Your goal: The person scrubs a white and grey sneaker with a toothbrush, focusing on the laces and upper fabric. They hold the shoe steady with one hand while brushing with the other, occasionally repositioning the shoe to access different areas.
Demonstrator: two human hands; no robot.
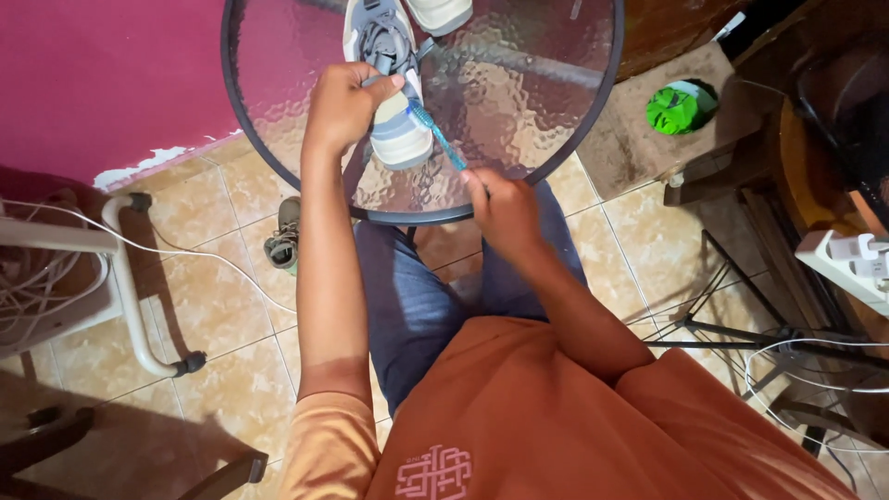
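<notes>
A grey and white sneaker [396,130] lies on a round glass table [519,93] with a dark rim. My left hand [341,104] grips the sneaker's side and steadies it. My right hand [500,206] holds a blue toothbrush [437,135] by its handle near the table's front edge. The brush head rests against the sneaker's toe side. A second sneaker [439,13] lies at the table's far edge, partly cut off by the frame.
I sit with my knees under the table. On the tiled floor lie a small dark shoe [283,235], a white tube frame with cables [130,278] at left, a green object [674,107] on a mat, a black tripod [732,315] and a power strip [847,259] at right.
</notes>
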